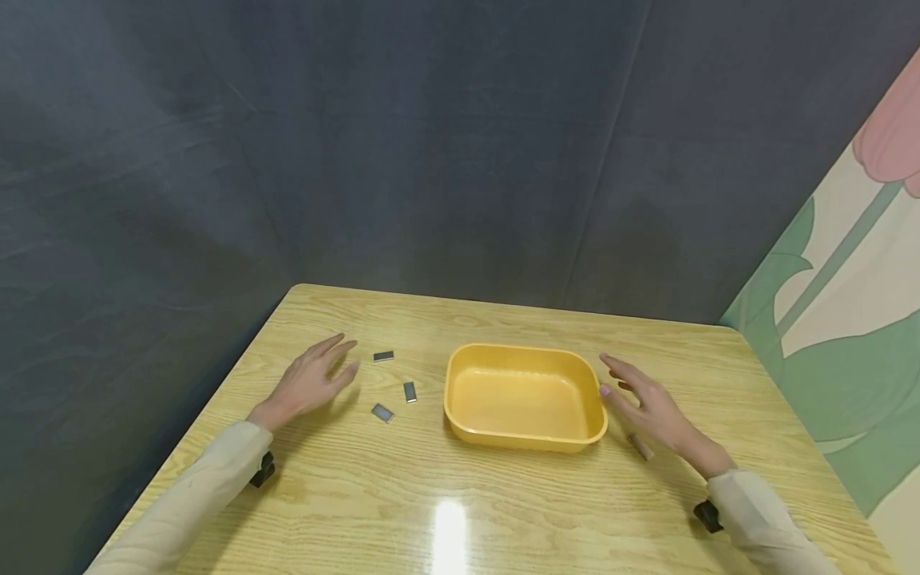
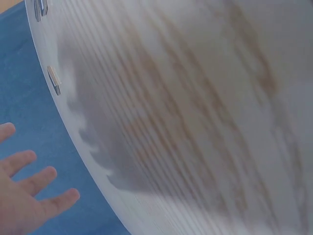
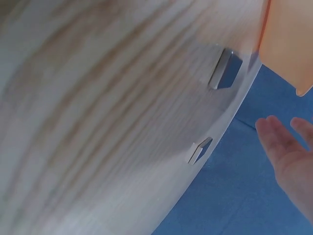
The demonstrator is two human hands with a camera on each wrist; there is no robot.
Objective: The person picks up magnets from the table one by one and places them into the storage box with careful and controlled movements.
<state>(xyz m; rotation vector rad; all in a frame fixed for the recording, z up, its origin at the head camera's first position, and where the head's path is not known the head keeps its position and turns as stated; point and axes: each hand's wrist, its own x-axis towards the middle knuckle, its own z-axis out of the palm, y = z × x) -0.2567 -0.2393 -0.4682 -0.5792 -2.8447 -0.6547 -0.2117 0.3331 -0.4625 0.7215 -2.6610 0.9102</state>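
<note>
Above the left part of the table, my left hand (image 1: 316, 377) has its fingers spread and holds nothing. Just right of it lie three small flat rectangular pieces with shiny dark faces: one at the back (image 1: 384, 356), one in the middle (image 1: 410, 392) and one nearer me (image 1: 382, 413). A yellow plastic basin (image 1: 528, 440) stands at the table's centre. My right hand (image 1: 652, 409), fingers extended and holding nothing, hovers beside the basin's right end. Below it is a small brownish piece (image 1: 641, 447), partly hidden. The right wrist view shows two shiny-faced pieces, a larger one (image 3: 226, 68) and a smaller one (image 3: 200, 150).
The wood-grain table (image 1: 345, 503) carries a bright light reflection near its front. Dark blue cloth (image 1: 446, 160) hangs behind it and on the left. On the right is a wall covering (image 1: 848, 351) with a flower pattern. Black wrist cameras sit under both sleeves.
</note>
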